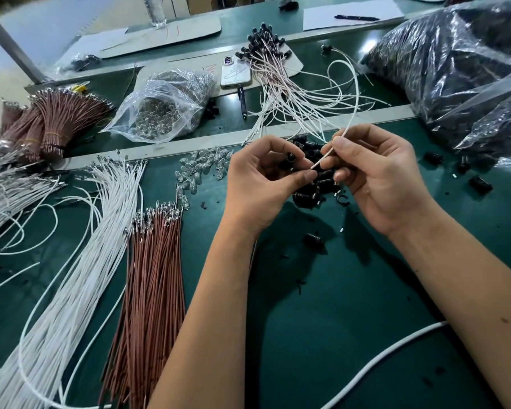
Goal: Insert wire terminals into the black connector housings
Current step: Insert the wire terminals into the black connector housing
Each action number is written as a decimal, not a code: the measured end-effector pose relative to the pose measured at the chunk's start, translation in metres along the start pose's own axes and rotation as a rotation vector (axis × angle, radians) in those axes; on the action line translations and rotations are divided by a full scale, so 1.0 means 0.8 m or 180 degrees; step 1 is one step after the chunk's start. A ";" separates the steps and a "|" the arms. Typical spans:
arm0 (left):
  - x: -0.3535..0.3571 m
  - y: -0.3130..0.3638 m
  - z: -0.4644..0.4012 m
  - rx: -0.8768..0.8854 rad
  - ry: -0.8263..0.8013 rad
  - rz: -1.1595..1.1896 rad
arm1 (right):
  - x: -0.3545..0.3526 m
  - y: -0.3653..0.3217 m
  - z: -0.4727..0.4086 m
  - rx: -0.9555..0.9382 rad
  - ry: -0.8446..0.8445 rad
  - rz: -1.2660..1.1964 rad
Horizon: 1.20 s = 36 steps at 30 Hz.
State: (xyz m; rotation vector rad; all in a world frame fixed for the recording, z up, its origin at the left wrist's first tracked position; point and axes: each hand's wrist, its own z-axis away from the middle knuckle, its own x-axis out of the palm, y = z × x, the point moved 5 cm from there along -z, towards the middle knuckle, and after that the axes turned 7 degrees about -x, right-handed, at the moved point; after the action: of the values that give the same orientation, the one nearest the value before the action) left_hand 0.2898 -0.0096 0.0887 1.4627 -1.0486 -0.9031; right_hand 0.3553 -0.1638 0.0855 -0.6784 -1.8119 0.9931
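My left hand [260, 178] pinches a small black connector housing [291, 160] between thumb and fingers. My right hand [375, 172] pinches a white wire [355, 107] near its end, and the wire's tip points at the housing. The wire arcs up and back over the table. Beneath both hands lies a pile of loose black housings [316, 190]. White terminal wires [80, 246] and brown terminal wires [154, 276] lie in bundles at the left on the green mat [337, 305].
Finished wires with black housings [266, 54] fan out at the back. A clear bag of small bulbs [160, 113], loose bulbs [201, 166], a phone [235, 72], tied brown bundles [50, 119] and large bags of black parts [460, 63] surround the work area. A white cable [396, 352] crosses front right.
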 end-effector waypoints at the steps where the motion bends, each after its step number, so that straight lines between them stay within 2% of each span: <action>1: 0.000 0.000 0.000 -0.0003 0.0019 -0.0023 | 0.000 0.000 0.000 -0.0001 0.0000 -0.0008; 7: -0.005 -0.004 -0.003 -0.0019 0.0244 -0.0127 | 0.001 -0.001 0.001 -0.0079 -0.0066 0.0064; 12: -0.010 -0.014 -0.008 -0.0232 0.0436 -0.0053 | 0.006 -0.003 0.004 -0.0313 -0.0196 0.0451; 16: -0.009 -0.023 -0.008 -0.0581 0.0262 0.0016 | 0.005 -0.001 0.004 -0.0369 -0.0030 0.0651; 18: -0.007 -0.026 -0.008 -0.0922 0.0102 0.0300 | 0.002 -0.001 0.003 -0.0358 0.0047 0.0653; 22: -0.006 -0.029 -0.007 -0.1699 -0.0161 0.1420 | -0.003 -0.003 0.001 -0.0275 0.0193 0.0535; 27: -0.003 -0.014 -0.001 -0.1894 -0.0434 0.2434 | -0.005 -0.003 0.001 -0.0082 0.0192 0.0294; 32: 0.000 -0.008 0.004 -0.1933 -0.0561 0.2742 | -0.005 -0.004 0.001 0.0058 0.0086 0.0046; 36: -0.001 -0.013 0.002 -0.1913 -0.0567 0.2517 | -0.006 -0.003 0.000 0.0098 0.0018 -0.0021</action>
State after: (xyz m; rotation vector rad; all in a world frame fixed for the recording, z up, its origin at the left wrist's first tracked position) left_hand 0.2895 -0.0092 0.0778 0.4030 -1.2111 -0.6737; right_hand 0.3572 -0.1686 0.0856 -0.6552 -1.7894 1.0116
